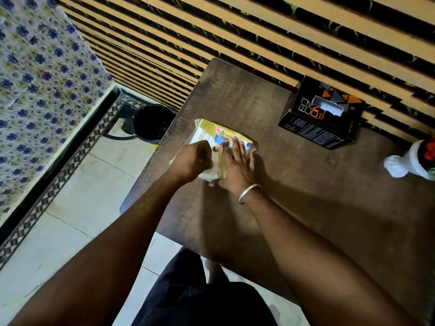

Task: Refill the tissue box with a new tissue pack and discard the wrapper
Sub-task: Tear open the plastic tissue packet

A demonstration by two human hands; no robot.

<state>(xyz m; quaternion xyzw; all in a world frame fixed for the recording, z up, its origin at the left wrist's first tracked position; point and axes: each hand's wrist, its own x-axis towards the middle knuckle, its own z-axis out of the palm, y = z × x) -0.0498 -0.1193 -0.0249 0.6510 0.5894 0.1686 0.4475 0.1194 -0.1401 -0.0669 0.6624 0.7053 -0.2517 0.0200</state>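
Note:
A tissue pack (213, 131) in a yellow and white printed wrapper lies near the left edge of the dark brown table (306, 184). My right hand (236, 164) presses flat on the pack, fingers spread. My left hand (194, 162) is closed in a fist at the pack's left end, pinching the wrapper there. The black and orange tissue box (321, 114) stands at the back of the table against the wall, its top slot showing white inside, well apart from both hands.
A black waste bin (150, 123) stands on the tiled floor just left of the table. A white vase with red flowers (414, 161) sits at the table's right edge. A bed with a blue-flowered cover (40, 90) fills the left. A slatted wall runs behind.

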